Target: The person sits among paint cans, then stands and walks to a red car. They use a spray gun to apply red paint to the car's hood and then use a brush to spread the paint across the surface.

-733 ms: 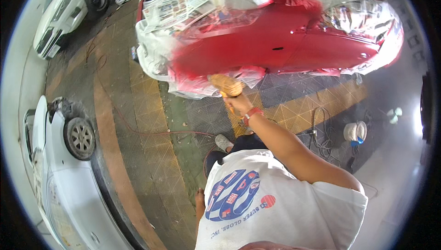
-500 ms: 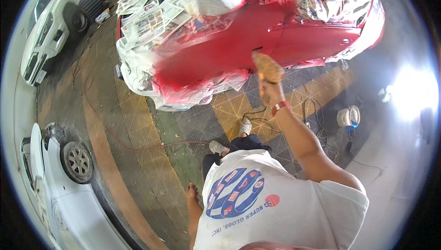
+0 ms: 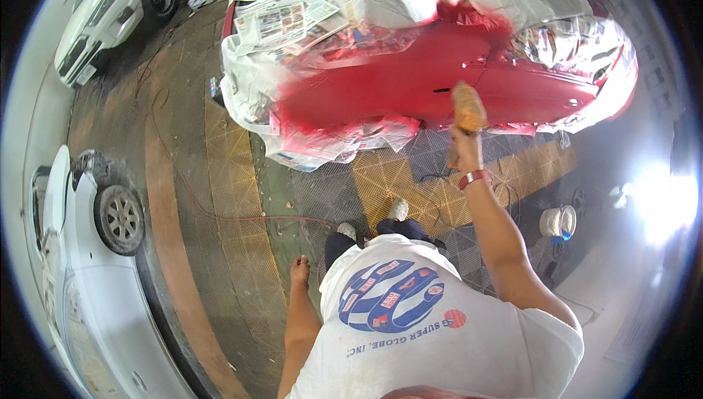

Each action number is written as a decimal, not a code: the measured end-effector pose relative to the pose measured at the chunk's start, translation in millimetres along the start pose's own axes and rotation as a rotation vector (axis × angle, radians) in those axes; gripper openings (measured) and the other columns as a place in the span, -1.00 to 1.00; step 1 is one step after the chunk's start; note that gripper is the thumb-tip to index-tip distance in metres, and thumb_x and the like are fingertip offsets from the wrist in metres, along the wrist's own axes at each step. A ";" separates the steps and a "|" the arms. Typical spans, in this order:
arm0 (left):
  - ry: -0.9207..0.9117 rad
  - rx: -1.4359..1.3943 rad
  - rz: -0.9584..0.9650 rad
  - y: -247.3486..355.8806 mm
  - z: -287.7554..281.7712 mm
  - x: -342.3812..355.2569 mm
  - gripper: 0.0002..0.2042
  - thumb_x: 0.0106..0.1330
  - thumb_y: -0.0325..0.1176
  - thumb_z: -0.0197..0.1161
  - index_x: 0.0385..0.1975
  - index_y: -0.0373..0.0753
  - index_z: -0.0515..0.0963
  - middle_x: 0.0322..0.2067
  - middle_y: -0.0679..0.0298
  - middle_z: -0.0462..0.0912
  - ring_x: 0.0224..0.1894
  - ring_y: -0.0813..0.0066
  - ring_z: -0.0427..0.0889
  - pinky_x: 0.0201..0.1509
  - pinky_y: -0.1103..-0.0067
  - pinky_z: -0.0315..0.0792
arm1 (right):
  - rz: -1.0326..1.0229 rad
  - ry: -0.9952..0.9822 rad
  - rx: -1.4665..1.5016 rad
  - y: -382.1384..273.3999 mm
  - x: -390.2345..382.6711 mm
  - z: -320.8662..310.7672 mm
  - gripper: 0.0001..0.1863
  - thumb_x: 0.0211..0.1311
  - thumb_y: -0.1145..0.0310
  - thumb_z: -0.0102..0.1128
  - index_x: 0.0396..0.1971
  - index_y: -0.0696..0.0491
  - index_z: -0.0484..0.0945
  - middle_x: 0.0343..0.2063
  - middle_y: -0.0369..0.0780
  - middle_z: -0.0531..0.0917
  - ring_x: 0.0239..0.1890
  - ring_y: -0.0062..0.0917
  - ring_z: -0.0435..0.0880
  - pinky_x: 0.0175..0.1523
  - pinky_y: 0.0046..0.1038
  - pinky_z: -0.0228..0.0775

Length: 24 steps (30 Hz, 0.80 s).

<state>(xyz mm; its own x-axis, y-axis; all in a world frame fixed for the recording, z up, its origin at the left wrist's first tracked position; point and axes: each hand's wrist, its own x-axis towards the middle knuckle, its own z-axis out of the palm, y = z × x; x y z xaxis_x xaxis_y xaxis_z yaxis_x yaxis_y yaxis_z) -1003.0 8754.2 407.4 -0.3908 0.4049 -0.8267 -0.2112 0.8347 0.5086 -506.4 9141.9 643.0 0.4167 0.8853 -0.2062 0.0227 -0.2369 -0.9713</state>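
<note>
My right hand [image 3: 466, 151] is closed round the handle of what looks like a paint spray gun [image 3: 469, 108], its cup or body stained orange-yellow. It is raised in front of the side of a red car [image 3: 395, 76], near the dark door handle [image 3: 441, 90], apart from the panel. Newspaper sheets [image 3: 274, 24] and whitish plastic [image 3: 247, 84] mask the areas round the red side, with red overspray along their edges. My left hand [image 3: 299, 272] hangs low by my side, fingers curled in, with nothing visible in it.
A thin red hose [image 3: 242, 218] runs across the patterned floor near my feet. To the right stand a white bucket [image 3: 552, 222] with blue on it and a bright lamp [image 3: 663, 205]. A silver car [image 3: 121, 304] is at left, a white vehicle [image 3: 110, 14] at far left.
My right hand and the spray gun have moved right along the red car's side. The view has shifted, and my left arm shows more fully.
</note>
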 end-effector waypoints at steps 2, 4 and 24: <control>0.012 -0.030 -0.031 -26.1 0.9 -1.3 -0.49 0.57 -0.08 0.26 0.27 -0.40 0.53 0.06 0.11 0.71 -0.07 0.34 0.69 0.04 0.44 0.55 | -0.034 -0.171 -0.061 10.5 -29.0 51.6 -0.64 0.29 0.40 0.44 0.05 0.05 0.59 -0.26 -0.33 0.66 -0.35 -0.66 0.60 -0.37 -0.51 0.52; 0.036 -0.057 -0.070 -47.7 -1.3 -9.8 -0.49 0.57 -0.08 0.26 0.28 -0.41 0.53 0.07 0.10 0.71 -0.06 0.32 0.69 0.05 0.43 0.55 | -0.114 -0.238 -0.022 12.3 -67.0 116.8 -0.72 0.27 0.36 0.43 -0.06 0.08 0.65 -0.42 -0.34 0.67 -0.51 -0.65 0.55 -0.44 -0.45 0.44; 0.057 0.163 -0.197 -182.8 -6.8 -83.1 -0.56 0.54 -0.09 0.21 0.13 -0.38 0.63 -0.12 0.07 0.75 -0.14 0.26 0.70 -0.03 0.32 0.58 | 0.064 -0.670 0.109 -80.5 -103.5 208.8 -0.79 0.48 0.35 0.32 -0.07 0.15 0.58 -0.44 -0.30 0.65 -0.53 -0.61 0.65 -0.47 -0.52 0.55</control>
<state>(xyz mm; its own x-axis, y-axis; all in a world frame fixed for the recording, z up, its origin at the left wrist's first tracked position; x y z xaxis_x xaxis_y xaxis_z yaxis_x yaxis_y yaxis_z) -938.0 8565.5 384.7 -0.4077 0.2110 -0.8884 -0.1424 0.9464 0.2900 -741.2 9152.9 717.8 -0.2398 0.9358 -0.2585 -0.0897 -0.2865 -0.9539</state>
